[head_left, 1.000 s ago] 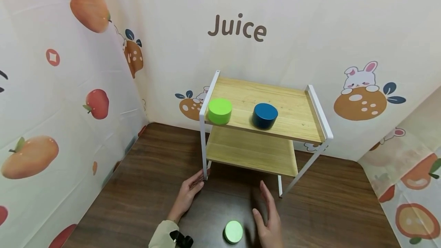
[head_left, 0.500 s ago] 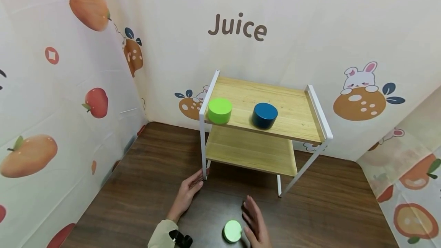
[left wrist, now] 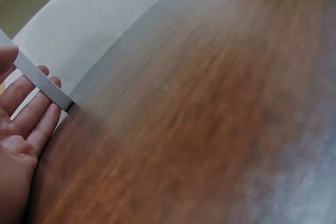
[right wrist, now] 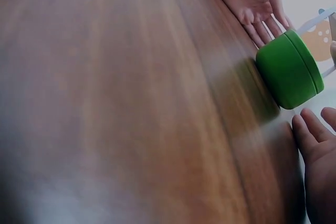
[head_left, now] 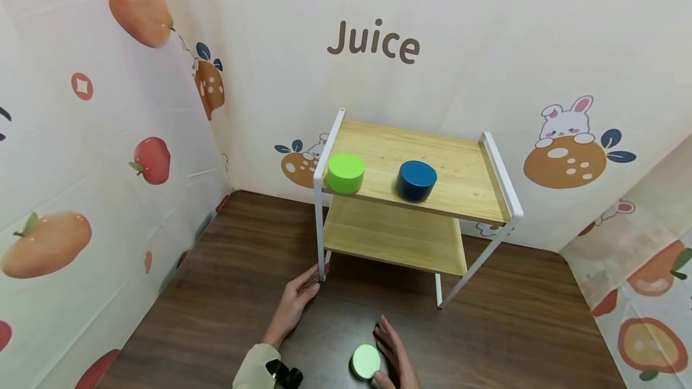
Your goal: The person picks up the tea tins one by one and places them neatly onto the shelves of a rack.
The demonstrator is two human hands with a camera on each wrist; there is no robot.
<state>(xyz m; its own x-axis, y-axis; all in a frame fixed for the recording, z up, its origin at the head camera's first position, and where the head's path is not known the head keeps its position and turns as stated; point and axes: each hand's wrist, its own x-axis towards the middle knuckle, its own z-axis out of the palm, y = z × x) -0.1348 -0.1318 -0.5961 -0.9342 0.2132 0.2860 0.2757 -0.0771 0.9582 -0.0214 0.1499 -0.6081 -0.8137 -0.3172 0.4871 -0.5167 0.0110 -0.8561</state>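
Observation:
A small green round lidded container [head_left: 366,362] stands on the dark wood table close to me; its lid seam shows on the green container [right wrist: 287,72] in the right wrist view. Just right of it is my right hand [head_left: 397,356], fingers extended and slightly bent, with a narrow gap between fingertips and container in the right wrist view. My left hand [head_left: 292,305] reaches to the foot of a two-tier shelf's front left leg [head_left: 320,233]. Its extended fingers [left wrist: 34,111] lie behind the white leg [left wrist: 38,76] in the left wrist view.
The shelf's wooden upper board [head_left: 459,167] bears a bright green round container [head_left: 346,173] at its left front and a dark blue round container [head_left: 416,180] beside it. Below is a second board [head_left: 394,236]. Printed fabric walls [head_left: 459,65] surround the table [head_left: 227,317].
My right hand has moved left and toward me, from near the shelf's front to beside the small green container. The left hand stays at the shelf leg.

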